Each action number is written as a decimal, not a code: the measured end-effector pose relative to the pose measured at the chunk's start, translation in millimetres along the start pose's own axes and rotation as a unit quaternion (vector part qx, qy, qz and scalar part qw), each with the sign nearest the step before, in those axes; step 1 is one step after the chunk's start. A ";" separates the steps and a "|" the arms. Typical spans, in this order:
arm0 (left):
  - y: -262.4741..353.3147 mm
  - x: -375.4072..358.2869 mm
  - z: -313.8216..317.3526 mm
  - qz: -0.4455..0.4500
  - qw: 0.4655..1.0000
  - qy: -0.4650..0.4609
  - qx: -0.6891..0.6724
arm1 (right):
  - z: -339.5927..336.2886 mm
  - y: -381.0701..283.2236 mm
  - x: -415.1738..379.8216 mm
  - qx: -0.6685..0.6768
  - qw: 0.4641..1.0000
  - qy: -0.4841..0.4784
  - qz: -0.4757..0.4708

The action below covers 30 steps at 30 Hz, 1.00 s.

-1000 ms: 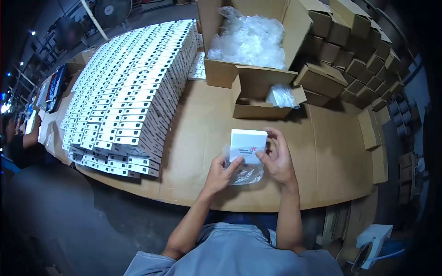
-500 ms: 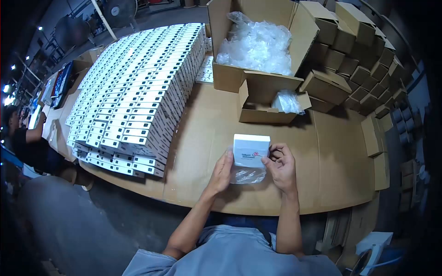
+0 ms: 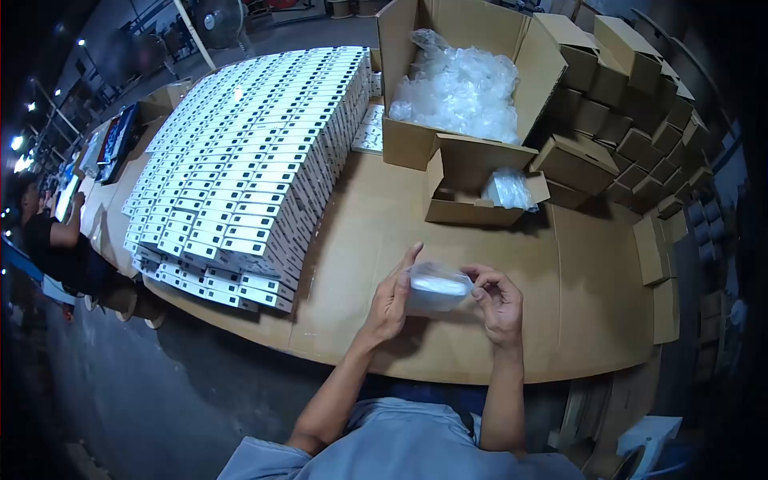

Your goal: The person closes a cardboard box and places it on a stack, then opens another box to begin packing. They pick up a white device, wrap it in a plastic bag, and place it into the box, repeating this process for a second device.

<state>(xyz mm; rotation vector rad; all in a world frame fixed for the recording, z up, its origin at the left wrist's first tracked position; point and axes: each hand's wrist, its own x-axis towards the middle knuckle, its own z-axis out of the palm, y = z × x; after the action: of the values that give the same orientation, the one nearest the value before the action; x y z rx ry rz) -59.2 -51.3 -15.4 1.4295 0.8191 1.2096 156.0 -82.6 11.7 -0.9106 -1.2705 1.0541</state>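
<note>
A small white box in a clear plastic bag (image 3: 440, 290) is held between both hands above the cardboard-covered table (image 3: 472, 352). My left hand (image 3: 390, 306) grips the left side of it, with one finger pointing up. My right hand (image 3: 500, 306) pinches the bag's right edge between thumb and fingers. Just beyond them stands an open small carton (image 3: 464, 211), with a plastic-wrapped white box (image 3: 509, 189) inside at its right end.
A big open carton (image 3: 404, 144) full of clear plastic bags (image 3: 468, 92) stands behind. To the left rises a wide stack of white boxes (image 3: 240, 160). Brown cartons (image 3: 592, 116) are piled at the right. Another person (image 3: 56, 232) is at the far left.
The white box has tilted so that its printed face no longer shows, and the plastic now covers it. Both hands remain on its sides. The camera view has shifted slightly.
</note>
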 end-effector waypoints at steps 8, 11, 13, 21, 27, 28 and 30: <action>-3.1 -5.0 7.3 -0.039 0.989 0.016 -0.138 | 15.9 1.2 -6.4 -0.020 0.993 0.016 0.112; 2.8 -2.3 2.1 -0.026 0.998 -0.035 -0.033 | 13.4 13.7 -10.0 -0.044 0.996 0.022 0.081; 5.6 -5.0 -0.5 -0.061 0.995 -0.052 -0.055 | 11.5 14.9 -10.4 -0.065 0.997 0.017 0.028; -10.4 -14.2 9.9 -0.107 0.984 -0.019 -0.144 | 9.5 17.2 -10.3 -0.072 0.997 -0.007 0.011; -5.0 -11.9 18.5 -0.128 0.982 0.048 -0.128 | 4.3 14.3 -14.9 -0.100 0.993 -0.006 0.054; -2.9 -10.8 18.8 -0.122 0.984 0.051 -0.117 | 3.2 13.0 -14.3 -0.102 0.992 -0.007 0.072; -2.9 -10.6 19.6 -0.117 0.985 0.068 -0.104 | 17.6 10.1 -13.9 0.010 0.997 0.072 0.039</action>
<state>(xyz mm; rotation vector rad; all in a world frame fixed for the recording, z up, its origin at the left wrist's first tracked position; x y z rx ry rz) -42.8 -66.0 -19.8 1.0586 0.8985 1.1819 137.5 -93.6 -0.1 -1.0088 -1.1111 1.0416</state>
